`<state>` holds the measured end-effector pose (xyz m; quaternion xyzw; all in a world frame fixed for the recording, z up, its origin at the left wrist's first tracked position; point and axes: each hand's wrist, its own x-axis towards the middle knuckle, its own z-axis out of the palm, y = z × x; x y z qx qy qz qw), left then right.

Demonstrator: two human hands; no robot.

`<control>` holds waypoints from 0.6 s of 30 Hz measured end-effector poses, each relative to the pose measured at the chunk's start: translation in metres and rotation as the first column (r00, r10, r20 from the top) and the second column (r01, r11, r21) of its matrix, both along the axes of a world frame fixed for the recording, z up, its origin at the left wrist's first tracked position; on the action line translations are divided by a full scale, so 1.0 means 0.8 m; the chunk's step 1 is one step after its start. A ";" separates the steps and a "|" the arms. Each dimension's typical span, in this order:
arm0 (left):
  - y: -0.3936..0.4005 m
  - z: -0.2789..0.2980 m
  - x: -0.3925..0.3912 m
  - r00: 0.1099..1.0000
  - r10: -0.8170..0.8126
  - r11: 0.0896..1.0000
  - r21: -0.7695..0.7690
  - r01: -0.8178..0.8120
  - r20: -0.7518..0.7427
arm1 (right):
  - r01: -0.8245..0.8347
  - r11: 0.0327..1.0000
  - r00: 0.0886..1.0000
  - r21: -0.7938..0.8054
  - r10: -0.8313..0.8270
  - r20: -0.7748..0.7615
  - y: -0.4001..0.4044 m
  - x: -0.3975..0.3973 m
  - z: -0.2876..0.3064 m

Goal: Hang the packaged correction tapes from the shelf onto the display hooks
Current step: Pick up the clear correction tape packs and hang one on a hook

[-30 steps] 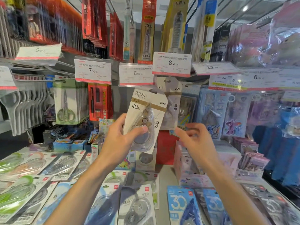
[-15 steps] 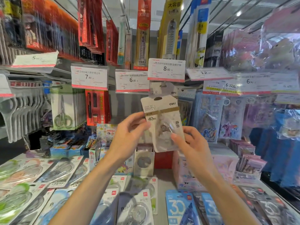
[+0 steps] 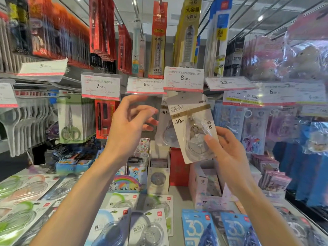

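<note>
My right hand [image 3: 224, 150] pinches a packaged correction tape [image 3: 191, 126], a white card marked 40m with a clear blister, by its lower right corner. The card's top sits just under the 8.00 price tag [image 3: 183, 79], tilted left. Behind it hangs another 40m pack [image 3: 166, 128] of the same kind. My left hand [image 3: 129, 125] is raised left of the packs with loosely curled fingers and holds nothing. The hook itself is hidden behind the price tag. More packaged correction tapes [image 3: 149, 226] lie flat on the shelf below.
Price tags 7.90 [image 3: 100, 87] and 6.00 [image 3: 146, 85] line the rail. Scissors packs [image 3: 71, 121] and red pen packs [image 3: 104, 118] hang to the left, sticker packs [image 3: 252, 128] to the right. Small boxes [image 3: 158, 173] stand at the shelf back. Blue 30 packs [image 3: 197, 229] lie at the front.
The pack passed from my left hand to my right and rose up to the 8.00 tag. My left hand let go and moved up and left.
</note>
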<state>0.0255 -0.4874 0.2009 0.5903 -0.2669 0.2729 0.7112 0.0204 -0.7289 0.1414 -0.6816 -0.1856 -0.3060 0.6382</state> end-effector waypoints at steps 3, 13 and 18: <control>0.002 0.006 -0.002 1.000 0.004 1.000 -0.006 -0.004 0.011 | -0.010 1.000 0.999 0.024 0.010 0.039 -0.002 -0.007 0.010; 0.003 0.008 -0.001 0.999 0.025 1.000 0.012 -0.025 0.028 | 0.006 1.000 1.000 0.024 -0.006 0.014 0.011 -0.002 0.021; 0.004 0.007 0.002 0.999 0.024 1.000 0.017 -0.025 0.032 | 0.041 0.999 0.999 0.026 -0.040 -0.025 0.020 0.010 0.011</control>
